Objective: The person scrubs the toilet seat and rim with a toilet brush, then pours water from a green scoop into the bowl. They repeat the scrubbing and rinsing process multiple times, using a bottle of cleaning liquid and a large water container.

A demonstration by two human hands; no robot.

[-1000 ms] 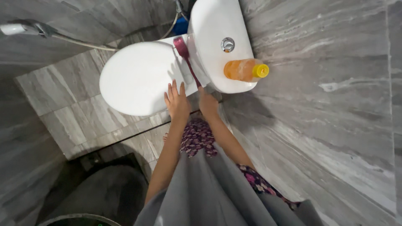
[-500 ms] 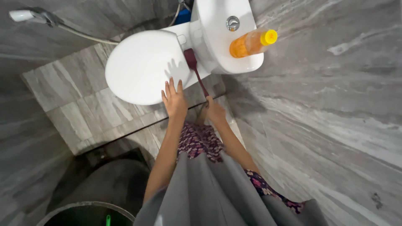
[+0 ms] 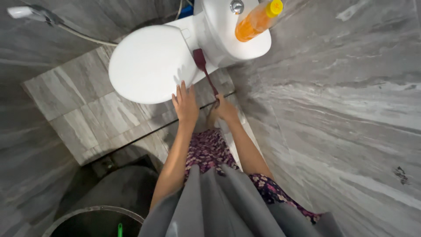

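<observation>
Two hands: left hand (image 3: 186, 105) fingers spread at lid (image 3: 147, 61) edge, right hand (image 3: 225, 109) gripping brush (image 3: 204, 70).

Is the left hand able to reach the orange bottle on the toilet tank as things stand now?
Probably yes. The left hand is empty and rests at the near edge of the closed toilet lid; the orange bottle lies on the tank beyond. Nothing blocks the way, though it means stretching across the brush.
</observation>
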